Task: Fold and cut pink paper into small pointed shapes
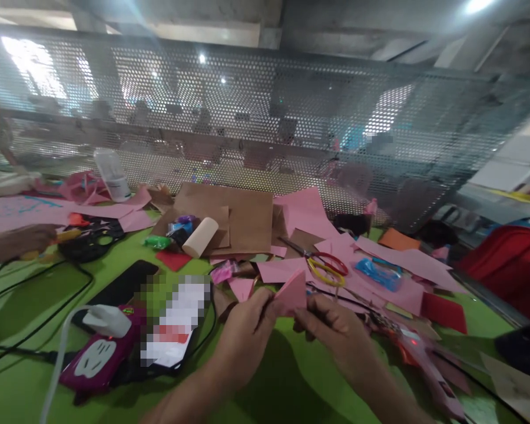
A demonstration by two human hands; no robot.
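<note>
Between my two hands is a small folded piece of pink paper, held up above the green table. My left hand pinches its left side between thumb and fingers. At the lower right edge, my right hand grips the paper with its fingertips. Just beyond lie scissors with red and yellow handles, resting on pink paper sheets. A pink glue gun lies to the right of my right hand, its cord trailing near my fingers.
Brown cardboard and a paper tube stand behind. On the left are a purple extension socket with a white plug, a phone and cords. Another person's hand is at far left. A perforated metal screen borders the back.
</note>
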